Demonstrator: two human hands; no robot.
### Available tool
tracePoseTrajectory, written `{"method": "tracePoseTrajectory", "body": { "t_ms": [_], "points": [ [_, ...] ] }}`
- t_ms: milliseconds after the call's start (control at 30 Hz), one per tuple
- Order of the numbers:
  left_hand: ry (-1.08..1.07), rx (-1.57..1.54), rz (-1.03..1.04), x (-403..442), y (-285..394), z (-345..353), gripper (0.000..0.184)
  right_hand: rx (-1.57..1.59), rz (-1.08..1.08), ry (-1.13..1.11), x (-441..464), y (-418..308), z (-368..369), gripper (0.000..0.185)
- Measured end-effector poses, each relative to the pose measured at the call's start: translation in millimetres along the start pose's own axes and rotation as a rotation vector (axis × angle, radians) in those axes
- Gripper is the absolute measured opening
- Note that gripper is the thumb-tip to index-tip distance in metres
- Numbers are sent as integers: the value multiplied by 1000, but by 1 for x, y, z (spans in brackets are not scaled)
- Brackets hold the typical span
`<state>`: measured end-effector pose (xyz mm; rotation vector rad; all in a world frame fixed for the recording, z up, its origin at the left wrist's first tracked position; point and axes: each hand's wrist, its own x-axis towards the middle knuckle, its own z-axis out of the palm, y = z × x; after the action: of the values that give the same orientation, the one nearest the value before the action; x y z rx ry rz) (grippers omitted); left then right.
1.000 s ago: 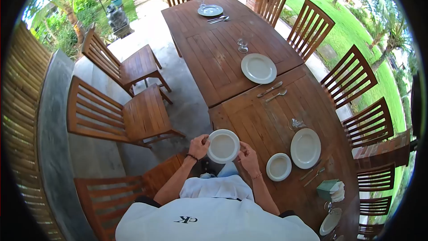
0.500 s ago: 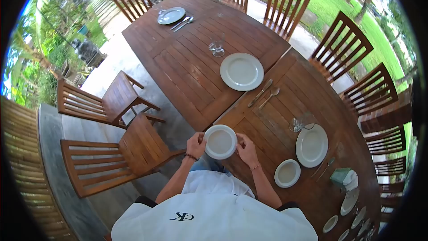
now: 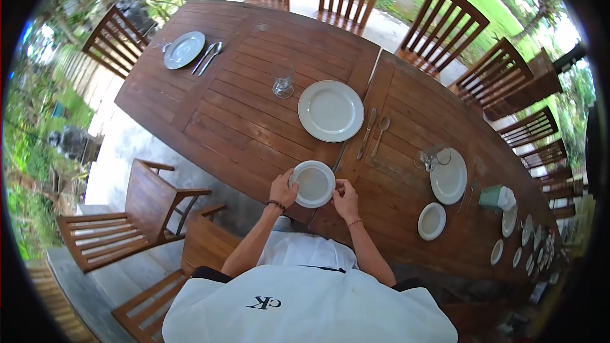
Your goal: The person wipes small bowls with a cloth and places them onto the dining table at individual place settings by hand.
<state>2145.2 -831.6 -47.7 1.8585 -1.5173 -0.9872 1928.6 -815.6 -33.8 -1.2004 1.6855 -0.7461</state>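
Observation:
Between my two hands is a small white plate (image 3: 312,184), held level by its rim. My left hand (image 3: 283,189) grips the left rim, and my right hand (image 3: 345,201) pinches the right side. The plate is over the near edge of the wooden table (image 3: 241,124); whether it touches the wood I cannot tell. Just beyond it lies a large white plate (image 3: 331,112), with a knife (image 3: 366,133) and a spoon (image 3: 380,136) to its right. An upside-down-looking clear glass (image 3: 283,84) stands at that plate's upper left.
To the right is another setting: a large plate (image 3: 448,176), a small plate (image 3: 432,221), glasses (image 3: 433,158) and a green napkin holder (image 3: 494,197). A plate (image 3: 184,50) with cutlery lies at the far left end. Wooden chairs (image 3: 149,203) stand around the table, some close on my left.
The small plate, in both hands, has come forward toward the large plate and over the table's edge. My view has turned, so the table and chairs appear shifted.

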Motion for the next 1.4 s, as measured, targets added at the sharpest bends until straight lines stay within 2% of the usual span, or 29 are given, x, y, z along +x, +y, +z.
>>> {"method": "tracePoseTrajectory", "body": {
  "t_ms": [167,267,333,567,667,867,967,1033,1067,1133,1167,1200,1300,1333,1400],
  "points": [
    [-135,53,159,48,-15,-18,49,-27,8,231,7,2,38,26],
    [-126,93,248,68,-9,-24,49,-46,17,290,10,-6,44,28],
    [-156,190,272,70,-2,-31,48,-167,1,326,5,-11,45,29],
    [-214,139,394,81,-5,-35,45,-54,49,410,-8,-8,52,28],
    [-234,94,378,79,-7,-31,45,92,72,416,-12,2,58,27],
    [-194,103,407,77,2,-30,48,-64,40,504,-10,-6,58,27],
    [-185,134,426,77,11,-30,47,-9,85,460,-15,-6,52,28],
    [3,147,500,73,12,-26,44,217,40,376,-23,2,49,29],
    [-4,150,510,68,13,-24,44,222,42,386,-27,6,47,29],
    [65,46,571,53,29,-24,42,489,82,255,-37,15,40,30],
    [125,97,685,45,36,-21,39,494,88,197,-43,21,34,31],
    [117,99,696,36,42,-15,39,502,88,208,-50,29,29,31],
    [78,60,787,-4,65,17,37,604,79,-32,-75,57,5,29],
    [-3,31,774,-20,75,30,32,608,79,-12,-87,68,-7,29],
    [-98,-6,778,-53,88,64,27,779,181,-160,-112,87,-37,28]
  ]
}}
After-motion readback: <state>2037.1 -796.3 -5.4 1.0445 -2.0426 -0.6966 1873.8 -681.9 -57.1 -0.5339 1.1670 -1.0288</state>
